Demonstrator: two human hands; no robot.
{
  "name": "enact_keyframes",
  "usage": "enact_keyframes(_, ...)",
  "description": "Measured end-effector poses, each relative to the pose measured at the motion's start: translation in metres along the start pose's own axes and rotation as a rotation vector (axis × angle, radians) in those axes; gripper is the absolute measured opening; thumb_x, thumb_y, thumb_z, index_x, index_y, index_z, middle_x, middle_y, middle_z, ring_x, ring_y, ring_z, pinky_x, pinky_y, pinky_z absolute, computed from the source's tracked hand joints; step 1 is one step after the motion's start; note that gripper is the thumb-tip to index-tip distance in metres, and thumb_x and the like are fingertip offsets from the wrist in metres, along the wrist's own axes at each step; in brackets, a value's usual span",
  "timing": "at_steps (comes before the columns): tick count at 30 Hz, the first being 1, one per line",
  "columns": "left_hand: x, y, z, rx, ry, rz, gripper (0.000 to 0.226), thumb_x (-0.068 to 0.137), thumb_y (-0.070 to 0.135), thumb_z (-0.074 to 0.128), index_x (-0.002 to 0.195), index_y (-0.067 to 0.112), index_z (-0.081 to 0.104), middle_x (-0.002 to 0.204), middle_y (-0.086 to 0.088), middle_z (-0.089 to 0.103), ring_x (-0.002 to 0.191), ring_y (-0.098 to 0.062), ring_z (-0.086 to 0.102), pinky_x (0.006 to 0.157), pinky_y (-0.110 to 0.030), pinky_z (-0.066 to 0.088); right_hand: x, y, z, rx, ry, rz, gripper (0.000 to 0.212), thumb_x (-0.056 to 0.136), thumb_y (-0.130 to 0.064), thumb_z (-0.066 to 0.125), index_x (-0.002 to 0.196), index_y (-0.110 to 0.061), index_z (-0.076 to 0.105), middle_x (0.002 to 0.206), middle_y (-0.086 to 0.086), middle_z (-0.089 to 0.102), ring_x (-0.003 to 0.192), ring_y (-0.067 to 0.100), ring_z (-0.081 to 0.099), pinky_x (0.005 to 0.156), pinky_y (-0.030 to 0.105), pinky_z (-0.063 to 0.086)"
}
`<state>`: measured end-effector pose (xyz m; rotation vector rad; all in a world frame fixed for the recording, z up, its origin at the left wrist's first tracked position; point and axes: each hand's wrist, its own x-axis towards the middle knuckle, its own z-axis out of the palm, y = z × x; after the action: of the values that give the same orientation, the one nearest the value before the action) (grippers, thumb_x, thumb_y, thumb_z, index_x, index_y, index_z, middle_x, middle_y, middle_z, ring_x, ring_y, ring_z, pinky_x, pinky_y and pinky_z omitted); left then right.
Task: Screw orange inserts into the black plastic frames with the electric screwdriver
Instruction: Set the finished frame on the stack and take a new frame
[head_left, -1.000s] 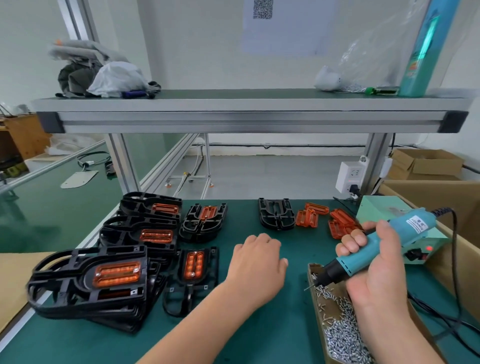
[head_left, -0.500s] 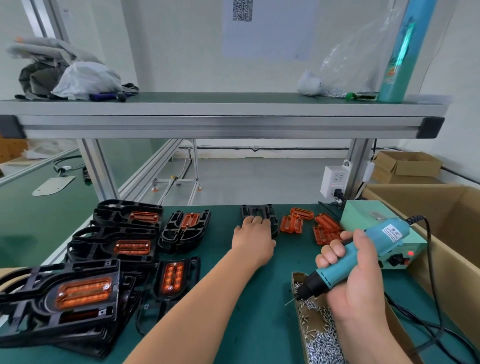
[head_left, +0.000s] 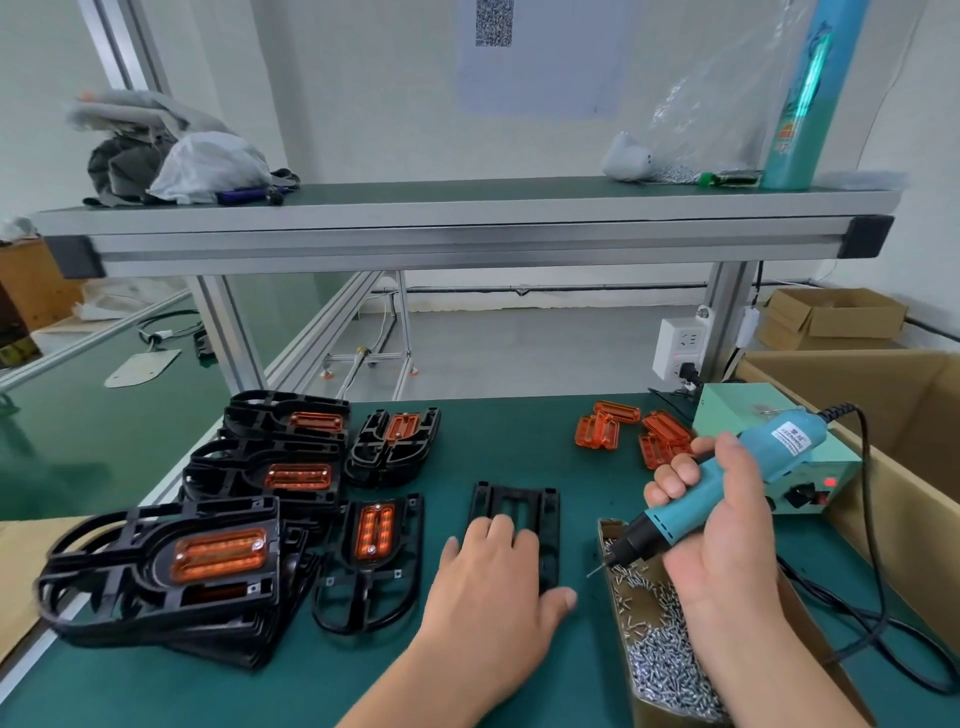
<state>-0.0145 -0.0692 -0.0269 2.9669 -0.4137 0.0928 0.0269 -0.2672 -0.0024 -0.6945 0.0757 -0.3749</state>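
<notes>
- Closest of all is a small box (head_left: 607, 530) full of tiny silver screws (head_left: 660, 654). They look light and would roll away easily.
- The right hand (head_left: 727, 530) is wrapped tight round the electric screwdriver (head_left: 748, 467). Its dark tip points down over the far corner of the screws. I cannot tell if a screw is on the tip.
- The left hand (head_left: 493, 587) lies on top of the empty black frame (head_left: 549, 525), with its fingers laid out flat and its thumb out to the side. It presses down and does not grab.
- That frame lies flat on the green table (head_left: 519, 441), just left of the screw box. It has no orange piece in it yet.
- I think the frame is hard, light plastic with lots of holes. It could slide on the smooth mat. It is best held down by its thick side rails, not over the middle slot where the insert goes.
- On the left, finished frames (head_left: 171, 566) sit in piles, each with an orange piece in it.
- Farther back on the right are the loose orange inserts (head_left: 608, 431), well apart from the empty frame. They look small, hard and shiny, so maybe slippery. Pinching one by its long edges should work best.
- Behind them is a blue-green power box (head_left: 737, 410) with a red light.
- A grey shelf (head_left: 467, 228) runs across above it all.
</notes>
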Motion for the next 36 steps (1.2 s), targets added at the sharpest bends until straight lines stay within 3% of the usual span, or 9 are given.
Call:
enact_keyframes(6, -0.063, -0.005, -0.009, 0.018, -0.025, 0.056, 0.049, 0.090, 0.051, 0.043, 0.134, 0.030, 0.048, 0.135, 0.010, 0.040, 0.145, -0.011, 0.028, 0.129, -0.051, 0.001, -0.002, -0.002, 0.000, -0.003, -0.003, -0.019, 0.018, 0.105, -0.030, 0.059, 0.090, -0.019, 0.058, 0.070, -0.003, 0.048, 0.058, 0.011, 0.047, 0.055, 0.024, 0.047)
enact_keyframes(10, -0.088, -0.011, -0.013, 0.014, 0.011, 0.121, 0.023, 0.064, 0.049, 0.078, 0.078, 0.033, 0.069, 0.097, 0.015, 0.066, 0.113, 0.000, 0.068, 0.107, -0.044, 0.052, -0.002, -0.002, 0.000, -0.002, 0.004, -0.016, 0.020, 0.104, -0.031, 0.060, 0.088, -0.019, 0.059, 0.069, -0.003, 0.048, 0.058, 0.012, 0.046, 0.055, 0.024, 0.046)
enact_keyframes(14, -0.098, -0.014, -0.004, -0.063, 0.173, 0.143, 0.044, 0.042, 0.032, 0.103, 0.062, 0.028, 0.065, 0.092, 0.010, 0.071, 0.103, -0.010, 0.075, 0.097, -0.040, 0.059, -0.001, -0.002, -0.002, 0.004, 0.008, -0.015, 0.020, 0.104, -0.031, 0.060, 0.089, -0.019, 0.059, 0.070, -0.003, 0.048, 0.059, 0.012, 0.046, 0.056, 0.024, 0.046)
enact_keyframes(16, -0.099, -0.018, -0.012, -0.086, 0.037, 0.156, 0.041, 0.049, 0.042, 0.099, 0.070, 0.033, 0.065, 0.111, 0.015, 0.070, 0.115, -0.003, 0.069, 0.100, -0.038, 0.057, 0.000, -0.002, -0.003, 0.005, 0.008, -0.012, 0.019, 0.104, -0.031, 0.060, 0.089, -0.019, 0.059, 0.070, -0.003, 0.047, 0.059, 0.012, 0.046, 0.056, 0.024, 0.046)
enact_keyframes(19, -0.100, -0.023, -0.011, -0.170, 0.142, 0.203, 0.020, 0.093, 0.051, 0.063, 0.102, 0.042, 0.048, 0.148, 0.031, 0.033, 0.148, 0.014, 0.021, 0.127, -0.027, 0.020, 0.000, -0.003, -0.003, 0.012, 0.008, -0.013, 0.019, 0.105, -0.031, 0.059, 0.090, -0.019, 0.058, 0.070, -0.003, 0.048, 0.058, 0.011, 0.046, 0.055, 0.024, 0.046)
enact_keyframes(23, -0.107, -0.025, -0.003, -0.185, 0.134, 0.186, 0.014, 0.074, 0.035, 0.067, 0.064, 0.028, 0.059, 0.104, 0.016, 0.071, 0.109, -0.005, 0.072, 0.086, -0.043, 0.063, 0.000, -0.002, -0.003, 0.014, 0.005, -0.014, 0.020, 0.106, -0.031, 0.058, 0.089, -0.019, 0.058, 0.070, -0.003, 0.048, 0.058, 0.012, 0.046, 0.055, 0.024, 0.046)
enact_keyframes(31, -0.087, -0.028, -0.039, -0.004, 0.000, 0.220, 0.024, 0.078, 0.067, 0.051, 0.092, 0.054, 0.064, 0.111, 0.029, 0.060, 0.108, 0.010, 0.063, 0.092, -0.026, 0.059, -0.001, 0.000, -0.004, 0.024, 0.027, 0.002, 0.022, 0.106, -0.031, 0.059, 0.088, -0.018, 0.058, 0.069, -0.002, 0.048, 0.058, 0.012, 0.046, 0.054, 0.024, 0.046)
enact_keyframes(33, -0.072, -0.026, -0.043, -0.112, 0.006, 0.252, 0.047, 0.087, 0.074, 0.033, 0.117, 0.050, 0.060, 0.128, 0.032, 0.047, 0.124, 0.012, 0.044, 0.112, -0.020, 0.037, 0.000, 0.001, -0.005, 0.028, 0.034, 0.001, 0.022, 0.106, -0.031, 0.058, 0.088, -0.018, 0.058, 0.068, -0.002, 0.047, 0.057, 0.012, 0.046, 0.053, 0.024, 0.046)
enact_keyframes(36, -0.047, -0.022, -0.039, -0.228, 0.084, 0.211, 0.034, 0.102, 0.057, 0.040, 0.123, 0.038, 0.058, 0.124, 0.024, 0.053, 0.120, 0.003, 0.044, 0.104, -0.021, 0.037, 0.002, 0.002, -0.005, 0.031, 0.036, 0.008, 0.023, 0.106, -0.032, 0.059, 0.088, -0.018, 0.058, 0.068, -0.002, 0.048, 0.055, 0.011, 0.046, 0.052, 0.024, 0.046)
